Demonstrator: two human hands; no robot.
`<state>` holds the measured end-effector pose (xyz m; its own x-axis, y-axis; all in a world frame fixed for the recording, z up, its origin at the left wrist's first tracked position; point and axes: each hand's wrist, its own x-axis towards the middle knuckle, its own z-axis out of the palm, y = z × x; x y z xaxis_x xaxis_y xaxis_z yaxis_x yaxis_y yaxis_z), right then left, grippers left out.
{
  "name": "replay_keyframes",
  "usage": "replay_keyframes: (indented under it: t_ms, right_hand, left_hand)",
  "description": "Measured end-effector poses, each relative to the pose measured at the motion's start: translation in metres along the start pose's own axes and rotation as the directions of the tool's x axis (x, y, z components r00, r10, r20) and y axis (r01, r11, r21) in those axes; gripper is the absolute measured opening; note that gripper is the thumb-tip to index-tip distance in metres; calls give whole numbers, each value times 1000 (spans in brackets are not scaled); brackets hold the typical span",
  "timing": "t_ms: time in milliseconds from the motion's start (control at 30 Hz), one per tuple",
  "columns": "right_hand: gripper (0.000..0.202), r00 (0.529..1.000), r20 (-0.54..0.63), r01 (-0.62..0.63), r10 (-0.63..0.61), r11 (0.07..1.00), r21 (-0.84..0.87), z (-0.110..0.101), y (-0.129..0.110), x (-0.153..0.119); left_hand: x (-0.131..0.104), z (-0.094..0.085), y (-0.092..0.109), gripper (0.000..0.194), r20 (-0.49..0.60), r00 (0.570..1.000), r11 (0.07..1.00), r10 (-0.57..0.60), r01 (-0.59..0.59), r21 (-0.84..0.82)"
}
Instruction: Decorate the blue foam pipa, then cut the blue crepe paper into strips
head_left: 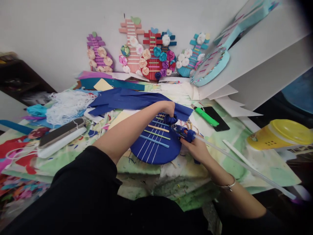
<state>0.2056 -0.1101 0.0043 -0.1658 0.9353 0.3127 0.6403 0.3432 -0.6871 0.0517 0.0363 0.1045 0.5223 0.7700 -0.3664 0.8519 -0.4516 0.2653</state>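
A dark blue guitar-shaped craft piece (156,153) lies in front of me, with white strings and coloured strips across it. My left hand (168,108) reaches over its upper part, fingers closed on a small dark blue rolled paper piece (169,119). Just right of that, my right hand (197,147) grips a blue glue gun (182,131), its tip close to the rolled piece. A long translucent glue stick (239,166) runs out of the gun's back toward the lower right. Behind both hands stretch dark blue paper sheets (132,99).
Decorated paper guitars (154,55) lean against the wall. To the right are a green cutter (206,117), a black flat object (220,120) and a yellow-lidded tub (281,133). White cord (69,107) and a phone (61,133) on a white box lie left.
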Motion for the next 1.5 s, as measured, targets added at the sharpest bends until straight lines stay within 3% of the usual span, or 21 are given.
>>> replay_keyframes:
  t_ms: [667, 1100, 1500]
  right_hand:
    - [34, 996, 52, -69, 73, 995, -66, 1, -3, 2]
    - [29, 997, 47, -55, 58, 997, -61, -1, -3, -1]
    - [22, 997, -15, -74, 73, 997, -34, -5, 1, -8]
  left_hand:
    - [4, 0, -1, 17, -3, 1000, 1000, 10, -10, -9]
    - [6, 2, -5, 27, 7, 1000, 999, 11, -11, -30]
    - [0, 9, -12, 11, -43, 999, 987, 25, -32, -155]
